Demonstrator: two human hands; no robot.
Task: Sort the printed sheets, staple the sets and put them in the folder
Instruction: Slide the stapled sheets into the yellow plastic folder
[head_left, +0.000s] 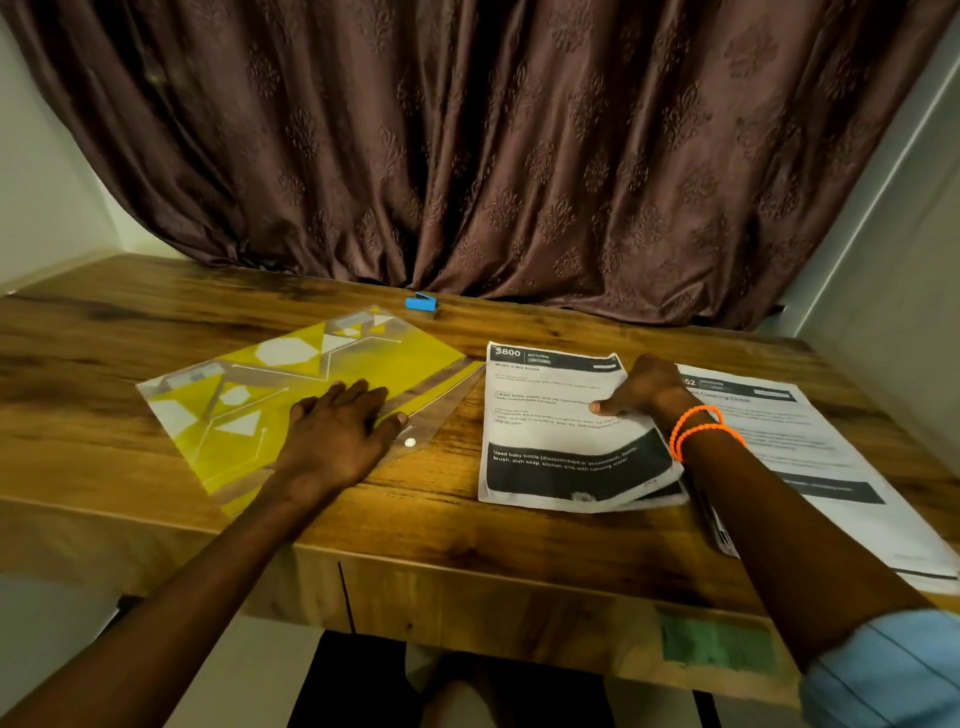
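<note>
1. Resting flat, the left hand (337, 428) is laid with straight fingers on the yellow folder (291, 400), pressing its near right edge; nothing is grasped.
2. The right hand (641, 389) is seen pinching the right edge of the stapled set (566, 431), thumb on top, fingers tucked under the sheets and hidden.
3. That set lies at the middle of the wooden table (156, 322), just right of the folder's clear flap; a lower sheet peeks out at its near corner.
4. Orange bracelets (701, 428) are worn on the right wrist, and a pale blue sleeve (883, 670) is cut off at the frame's corner.
5. A second pile of printed sheets (810, 452) lies to the right, partly covered by the right forearm; its small print is blurred.
6. A blue stapler (422, 302) sits at the far table edge, against a brown curtain (493, 145).
7. A green patch (717, 644) is seen on the table's front face.
</note>
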